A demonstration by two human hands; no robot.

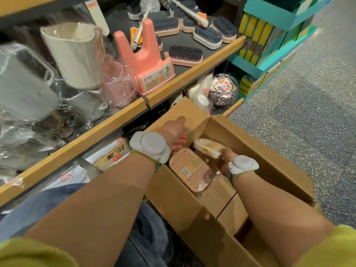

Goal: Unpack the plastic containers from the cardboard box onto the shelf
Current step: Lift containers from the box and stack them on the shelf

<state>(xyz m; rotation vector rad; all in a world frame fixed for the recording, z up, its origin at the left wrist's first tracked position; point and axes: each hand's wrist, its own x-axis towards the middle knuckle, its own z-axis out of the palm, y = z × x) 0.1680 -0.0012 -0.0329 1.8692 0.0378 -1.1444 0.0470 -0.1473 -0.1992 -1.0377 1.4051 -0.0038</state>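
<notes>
Head view: right hand (225, 160) grips glossy white container (208, 147) inside cardboard box (269, 151).

head view, facing down, close over cardboard box (250, 143)

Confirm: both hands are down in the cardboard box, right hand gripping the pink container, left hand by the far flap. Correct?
One error. In the head view the right hand grips the white container, not the pink container, which lies untouched beside it. Both hands are down in the cardboard box, left hand by the far flap.
</notes>
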